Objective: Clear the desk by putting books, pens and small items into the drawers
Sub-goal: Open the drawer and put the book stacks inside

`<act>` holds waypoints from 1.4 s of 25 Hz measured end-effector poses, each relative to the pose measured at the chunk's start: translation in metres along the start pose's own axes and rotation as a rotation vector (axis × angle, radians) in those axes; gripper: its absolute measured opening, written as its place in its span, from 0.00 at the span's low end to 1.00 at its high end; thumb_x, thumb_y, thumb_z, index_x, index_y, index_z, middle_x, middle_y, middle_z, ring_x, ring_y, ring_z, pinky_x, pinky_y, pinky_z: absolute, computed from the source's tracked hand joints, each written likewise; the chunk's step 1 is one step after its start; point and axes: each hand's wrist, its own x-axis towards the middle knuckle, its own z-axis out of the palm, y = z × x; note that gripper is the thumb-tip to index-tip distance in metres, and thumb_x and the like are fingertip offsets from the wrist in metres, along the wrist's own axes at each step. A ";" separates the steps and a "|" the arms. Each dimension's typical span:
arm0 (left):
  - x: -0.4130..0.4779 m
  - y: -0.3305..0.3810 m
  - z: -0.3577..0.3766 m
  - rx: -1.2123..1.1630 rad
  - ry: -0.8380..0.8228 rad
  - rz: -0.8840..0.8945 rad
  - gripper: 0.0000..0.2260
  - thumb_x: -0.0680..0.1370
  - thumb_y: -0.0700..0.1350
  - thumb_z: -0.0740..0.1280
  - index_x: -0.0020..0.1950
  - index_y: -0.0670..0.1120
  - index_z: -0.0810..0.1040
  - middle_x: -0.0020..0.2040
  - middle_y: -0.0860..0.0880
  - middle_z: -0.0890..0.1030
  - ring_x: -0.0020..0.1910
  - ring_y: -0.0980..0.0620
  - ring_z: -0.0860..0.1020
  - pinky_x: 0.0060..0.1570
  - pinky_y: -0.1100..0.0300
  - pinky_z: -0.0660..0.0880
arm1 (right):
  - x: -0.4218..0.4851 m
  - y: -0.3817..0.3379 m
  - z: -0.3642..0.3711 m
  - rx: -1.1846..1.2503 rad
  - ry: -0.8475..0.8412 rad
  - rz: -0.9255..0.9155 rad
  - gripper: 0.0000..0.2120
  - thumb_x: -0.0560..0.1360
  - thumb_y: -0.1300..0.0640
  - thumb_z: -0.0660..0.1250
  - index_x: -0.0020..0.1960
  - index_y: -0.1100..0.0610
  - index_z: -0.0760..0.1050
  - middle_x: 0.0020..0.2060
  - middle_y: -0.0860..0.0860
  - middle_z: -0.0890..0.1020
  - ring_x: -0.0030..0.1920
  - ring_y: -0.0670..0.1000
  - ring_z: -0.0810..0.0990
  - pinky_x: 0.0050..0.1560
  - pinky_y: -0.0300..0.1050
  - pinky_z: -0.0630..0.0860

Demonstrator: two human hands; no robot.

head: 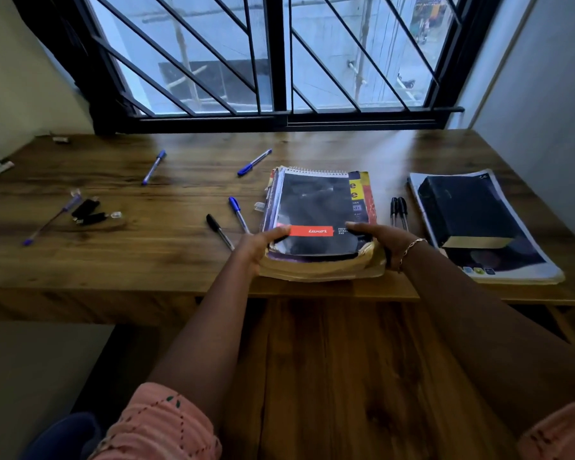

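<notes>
A stack of books [319, 207], topped by a black spiral pad with a red label, lies at the wooden desk's [180, 254] front edge. My left hand [256, 250] grips the stack's near left corner and my right hand [379, 242] grips its near right corner, thumbs on top. Blue pens [154, 167] [254, 162] [238, 214], a black pen [219, 231] and a purple pen [50, 219] lie scattered left of the stack. Two black pens [399, 212] lie to its right. Small black items [88, 212] sit at the far left.
A thick black book [462, 210] rests on a large white-edged book [528, 260] at the desk's right. A wooden surface [362, 376] extends below the desk's front edge between my arms. A barred window [279, 61] backs the desk; walls close both sides.
</notes>
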 end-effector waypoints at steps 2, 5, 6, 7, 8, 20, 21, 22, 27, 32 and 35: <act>0.003 -0.011 -0.005 0.031 0.026 0.074 0.27 0.64 0.47 0.78 0.57 0.32 0.77 0.47 0.42 0.82 0.47 0.47 0.79 0.40 0.63 0.76 | -0.007 0.006 0.003 -0.014 0.027 -0.055 0.25 0.63 0.47 0.73 0.56 0.59 0.76 0.51 0.54 0.77 0.55 0.56 0.75 0.61 0.58 0.72; -0.011 -0.012 -0.012 0.045 -0.013 0.145 0.20 0.68 0.42 0.75 0.55 0.33 0.77 0.43 0.42 0.82 0.37 0.50 0.82 0.38 0.63 0.79 | -0.025 0.013 0.008 0.066 -0.003 -0.134 0.32 0.59 0.50 0.73 0.60 0.62 0.74 0.53 0.59 0.80 0.53 0.56 0.79 0.55 0.53 0.77; -0.018 -0.010 -0.015 0.056 -0.041 0.162 0.16 0.70 0.40 0.73 0.54 0.34 0.77 0.41 0.44 0.82 0.33 0.54 0.82 0.34 0.65 0.79 | -0.033 0.014 0.009 0.096 -0.035 -0.151 0.31 0.60 0.52 0.72 0.60 0.63 0.74 0.54 0.60 0.81 0.52 0.56 0.80 0.51 0.50 0.78; -0.025 -0.009 -0.020 0.069 -0.057 0.180 0.12 0.71 0.39 0.72 0.52 0.36 0.78 0.39 0.46 0.82 0.30 0.56 0.81 0.32 0.67 0.78 | -0.044 0.014 0.011 0.111 -0.069 -0.154 0.30 0.61 0.53 0.71 0.61 0.63 0.73 0.55 0.61 0.80 0.52 0.56 0.81 0.49 0.49 0.78; -0.035 -0.006 -0.023 0.074 -0.080 0.192 0.09 0.72 0.39 0.71 0.50 0.37 0.78 0.37 0.47 0.82 0.30 0.57 0.81 0.30 0.68 0.77 | -0.053 0.014 0.012 0.120 -0.097 -0.148 0.30 0.62 0.54 0.71 0.62 0.64 0.72 0.56 0.61 0.80 0.52 0.57 0.81 0.49 0.49 0.78; -0.169 -0.048 -0.085 0.103 -0.112 0.010 0.38 0.51 0.58 0.77 0.52 0.35 0.80 0.53 0.32 0.80 0.48 0.40 0.78 0.52 0.48 0.71 | -0.181 0.058 0.047 0.079 -0.295 -0.092 0.20 0.64 0.52 0.69 0.53 0.60 0.76 0.36 0.53 0.86 0.32 0.49 0.84 0.27 0.39 0.77; -0.174 -0.056 -0.094 0.108 -0.117 -0.001 0.37 0.52 0.58 0.78 0.52 0.34 0.80 0.52 0.32 0.80 0.48 0.40 0.79 0.53 0.49 0.72 | -0.184 0.064 0.052 0.050 -0.301 -0.079 0.27 0.58 0.49 0.75 0.53 0.60 0.76 0.39 0.54 0.86 0.35 0.51 0.85 0.28 0.40 0.78; -0.179 -0.065 -0.102 0.137 -0.122 0.002 0.35 0.54 0.57 0.79 0.51 0.34 0.80 0.51 0.33 0.81 0.48 0.41 0.80 0.53 0.51 0.73 | -0.186 0.072 0.055 0.023 -0.308 -0.063 0.36 0.50 0.46 0.80 0.54 0.60 0.77 0.42 0.56 0.86 0.38 0.54 0.85 0.30 0.42 0.79; -0.205 -0.099 -0.128 0.200 -0.142 -0.005 0.20 0.62 0.51 0.76 0.48 0.40 0.80 0.41 0.44 0.84 0.37 0.51 0.82 0.37 0.63 0.77 | -0.196 0.107 0.074 -0.024 -0.377 -0.045 0.48 0.39 0.44 0.82 0.56 0.58 0.75 0.46 0.58 0.85 0.43 0.59 0.84 0.36 0.51 0.82; -0.211 -0.121 -0.133 0.131 -0.133 -0.002 0.27 0.61 0.48 0.75 0.57 0.39 0.76 0.49 0.43 0.83 0.45 0.48 0.83 0.45 0.58 0.80 | -0.207 0.124 0.089 -0.022 -0.353 -0.129 0.50 0.31 0.40 0.80 0.51 0.53 0.73 0.43 0.55 0.84 0.38 0.51 0.85 0.29 0.39 0.79; -0.220 -0.132 -0.130 0.092 -0.138 -0.018 0.22 0.67 0.44 0.75 0.58 0.40 0.74 0.48 0.45 0.82 0.42 0.54 0.83 0.40 0.64 0.79 | -0.208 0.137 0.088 -0.081 -0.327 -0.151 0.51 0.32 0.37 0.79 0.52 0.52 0.73 0.48 0.54 0.81 0.41 0.49 0.85 0.31 0.38 0.79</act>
